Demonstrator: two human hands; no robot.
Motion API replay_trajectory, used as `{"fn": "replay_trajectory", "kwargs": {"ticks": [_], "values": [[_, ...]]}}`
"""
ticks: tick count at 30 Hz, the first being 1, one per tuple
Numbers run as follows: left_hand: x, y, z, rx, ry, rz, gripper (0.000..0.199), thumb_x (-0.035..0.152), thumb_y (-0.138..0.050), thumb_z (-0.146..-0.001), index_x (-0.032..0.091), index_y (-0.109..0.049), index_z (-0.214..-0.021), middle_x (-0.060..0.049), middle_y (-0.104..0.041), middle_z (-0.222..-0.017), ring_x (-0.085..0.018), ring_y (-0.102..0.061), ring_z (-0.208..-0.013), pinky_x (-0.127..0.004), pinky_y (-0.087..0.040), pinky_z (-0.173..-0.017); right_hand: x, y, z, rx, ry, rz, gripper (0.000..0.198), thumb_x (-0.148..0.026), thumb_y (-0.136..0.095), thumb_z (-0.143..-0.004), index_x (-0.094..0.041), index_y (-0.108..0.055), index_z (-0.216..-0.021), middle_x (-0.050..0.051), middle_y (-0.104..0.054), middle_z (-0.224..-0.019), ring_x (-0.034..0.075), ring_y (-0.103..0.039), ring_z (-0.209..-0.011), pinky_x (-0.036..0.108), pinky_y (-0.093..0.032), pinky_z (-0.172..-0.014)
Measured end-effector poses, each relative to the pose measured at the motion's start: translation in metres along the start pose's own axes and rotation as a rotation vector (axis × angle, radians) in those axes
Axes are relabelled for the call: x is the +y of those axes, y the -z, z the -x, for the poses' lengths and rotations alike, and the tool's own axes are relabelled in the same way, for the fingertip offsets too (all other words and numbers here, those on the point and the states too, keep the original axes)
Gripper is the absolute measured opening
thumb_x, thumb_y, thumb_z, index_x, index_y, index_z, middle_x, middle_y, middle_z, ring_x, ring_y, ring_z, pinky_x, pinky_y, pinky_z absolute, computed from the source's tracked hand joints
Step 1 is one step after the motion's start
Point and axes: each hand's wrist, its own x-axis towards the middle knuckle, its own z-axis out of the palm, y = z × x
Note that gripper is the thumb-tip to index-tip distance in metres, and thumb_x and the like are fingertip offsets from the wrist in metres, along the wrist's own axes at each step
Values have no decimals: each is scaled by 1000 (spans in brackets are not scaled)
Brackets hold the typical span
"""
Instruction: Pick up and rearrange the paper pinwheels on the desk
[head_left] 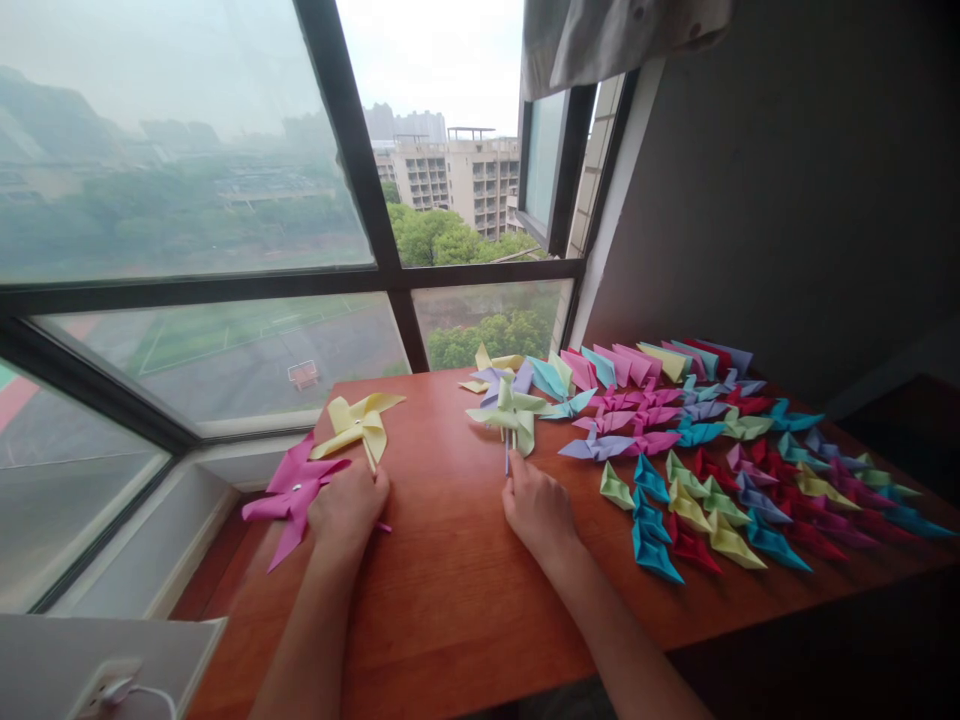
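Observation:
My left hand [349, 502] is closed around the stick of a yellow paper pinwheel [362, 424], whose blades stand just beyond my fingers. Left of that hand lies a magenta pinwheel [289, 490] with a light hub; its stick end shows past my wrist. In my right hand [541, 505] I pinch the thin stick of a pale green pinwheel [513, 408]. Right behind its blades, a purple pinwheel [498, 383] and another yellow pinwheel [487, 360] overlap at the table's far edge. How these two rest is partly hidden.
Rows of folded paper boats [712, 505], paper cranes [630, 410] and other folded papers cover the right side of the wooden table [442, 580]. Windows [180, 140] rise behind and to the left. A plugged-in cable [120, 690] sits at the lower left.

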Motion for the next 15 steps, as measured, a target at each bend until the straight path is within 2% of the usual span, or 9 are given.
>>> {"fn": "replay_trajectory", "kwargs": {"ticks": [6, 9, 12, 15], "values": [[0, -1, 0, -3, 2, 6, 42, 38, -35, -89, 14, -68, -99, -21, -72, -96, -40, -68, -93, -45, -50, -73, -2, -4, -1, 50, 36, -33, 46, -14, -48, -89, -21, -51, -134, 9, -69, -106, 19, -66, -93, 24, -46, -75], [0, 0, 0, -9, 0, 10, 42, 39, -35, -89, 14, -68, -99, -21, -72, -95, -39, -68, -92, -44, -50, -73, -2, -2, -1, 63, 40, -54, 44, -16, -49, -90, -22, -52, -133, 9, -69, -109, 19, -67, -93, 24, -46, -74], [0, 1, 1, -17, 0, 12, 43, 40, -34, -89, 15, -68, -99, -21, -72, -95, -40, -68, -93, -44, -50, -72, 1, 4, 1, 91, -50, -64, 30, -24, -49, -93, -21, -58, -122, 9, -70, -105, 19, -68, -88, 24, -44, -71], [0, 1, 2, -18, -9, 18, 43, 40, -33, -90, 16, -67, -100, -20, -72, -94, -39, -68, -92, -44, -50, -71, 7, 12, 1, 33, -195, -38, 22, -34, -50, -94, -18, -62, -102, 10, -71, -92, 21, -69, -81, 26, -43, -66]]}}
